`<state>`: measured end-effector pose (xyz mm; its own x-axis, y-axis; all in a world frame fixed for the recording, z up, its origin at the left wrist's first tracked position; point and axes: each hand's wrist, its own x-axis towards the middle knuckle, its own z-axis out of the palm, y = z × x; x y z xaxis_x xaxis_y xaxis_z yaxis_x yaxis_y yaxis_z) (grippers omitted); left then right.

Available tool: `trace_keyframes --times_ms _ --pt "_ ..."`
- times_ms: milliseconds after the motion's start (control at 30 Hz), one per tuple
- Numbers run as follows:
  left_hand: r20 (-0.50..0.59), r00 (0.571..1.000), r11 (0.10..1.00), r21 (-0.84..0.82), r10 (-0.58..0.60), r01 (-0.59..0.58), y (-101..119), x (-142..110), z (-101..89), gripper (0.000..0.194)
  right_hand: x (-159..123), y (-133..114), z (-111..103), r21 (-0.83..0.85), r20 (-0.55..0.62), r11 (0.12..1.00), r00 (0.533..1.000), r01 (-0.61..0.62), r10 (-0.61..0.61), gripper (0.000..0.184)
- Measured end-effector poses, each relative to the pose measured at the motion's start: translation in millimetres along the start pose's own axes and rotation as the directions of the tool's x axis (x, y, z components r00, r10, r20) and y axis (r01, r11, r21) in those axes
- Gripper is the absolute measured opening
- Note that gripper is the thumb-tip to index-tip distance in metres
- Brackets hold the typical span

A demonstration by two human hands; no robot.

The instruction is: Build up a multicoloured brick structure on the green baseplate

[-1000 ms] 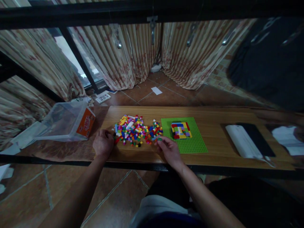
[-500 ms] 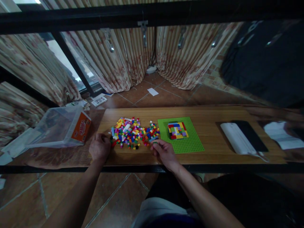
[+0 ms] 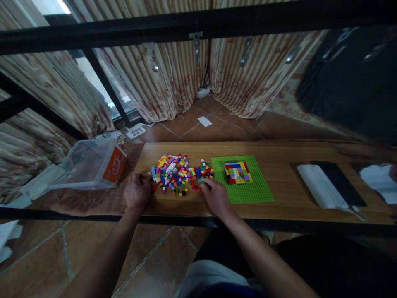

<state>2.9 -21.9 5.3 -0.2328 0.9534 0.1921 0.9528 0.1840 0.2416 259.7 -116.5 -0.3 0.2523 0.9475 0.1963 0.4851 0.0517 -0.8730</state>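
My left hand (image 3: pixel 137 193) rests on the wooden table at the left edge of a pile of loose toy bricks (image 3: pixel 173 173). Its fingers are curled in, and whatever they may hold is hidden. My right hand (image 3: pixel 215 193) is at the pile's right end, thumb and fingers pinched on a small green brick (image 3: pixel 202 182). Just beyond this hand lies a green studded baseplate (image 3: pixel 251 195). On it stands a low, roughly square build of multicoloured bricks (image 3: pixel 238 173), with red, yellow, blue and lilac pieces showing.
A clear plastic box (image 3: pixel 88 159) with an orange label stands left of the pile. On the right lie a white pouch (image 3: pixel 322 186) with a strap, a dark flat object (image 3: pixel 341 182) and crumpled white paper (image 3: pixel 380 180). A black bar (image 3: pixel 186 29) crosses above the table.
The view has swung a little, so the scene sits further right. My right hand's fingertips have shifted slightly towards the pile; the blue-grey brick beside them no longer shows. My left hand stays put.
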Motion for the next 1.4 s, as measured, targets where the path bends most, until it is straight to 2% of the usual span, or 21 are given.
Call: trace_keyframes --times_ms 200,433,667,833,933,1000,1100,1167,1267,1400 --pt "0.0 1.0 1.0 -0.025 -0.004 0.004 0 -1 -0.9 0.019 4 3 4 -0.011 0.024 0.999 0.999 0.048 -0.048 0.025" --pt "0.004 1.0 1.0 -0.019 -0.01 0.01 0 -1 -1.4 0.02 1 -1 -3 0.068 0.018 0.996 0.998 0.055 -0.057 0.027" --pt "0.004 1.0 1.0 -0.017 -0.008 0.008 -3 1 3.0 0.02 -9 3 -19 0.171 -0.018 0.985 1.0 -0.016 0.019 0.026" --pt "0.001 1.0 1.0 -0.02 -0.003 0.003 -3 1 3.4 0.02 -21 12 -38 0.231 -0.035 0.959 0.984 -0.163 0.175 0.026" --pt "0.007 1.0 1.0 -0.005 -0.007 0.007 -3 1 2.4 0.021 -26 19 -57 0.205 -0.119 0.954 0.962 -0.22 0.247 0.029" --pt "0.007 1.0 1.0 0.003 -0.004 0.004 -3 1 2.2 0.021 -26 24 -73 0.125 -0.223 0.969 0.946 -0.213 0.237 0.03" --pt "0.0 1.0 1.0 0.008 0.008 -0.008 -3 1 2.8 0.023 -18 32 -95 -0.084 -0.39 0.98 0.911 -0.18 0.134 0.028" --pt "-0.005 1.0 1.0 0.004 0.017 -0.016 -3 2 3.0 0.023 -11 38 -103 -0.192 -0.447 0.97 0.893 -0.148 0.048 0.026" --pt "-0.001 1.0 1.0 -0.008 0.016 -0.016 -3 2 2.7 0.022 -1 45 -104 -0.264 -0.49 0.957 0.871 -0.116 -0.029 0.024" --pt "0.003 1.0 1.0 -0.009 0.007 -0.007 -3 1 1.9 0.022 5 52 -92 -0.271 -0.543 0.954 0.839 -0.126 -0.043 0.024"
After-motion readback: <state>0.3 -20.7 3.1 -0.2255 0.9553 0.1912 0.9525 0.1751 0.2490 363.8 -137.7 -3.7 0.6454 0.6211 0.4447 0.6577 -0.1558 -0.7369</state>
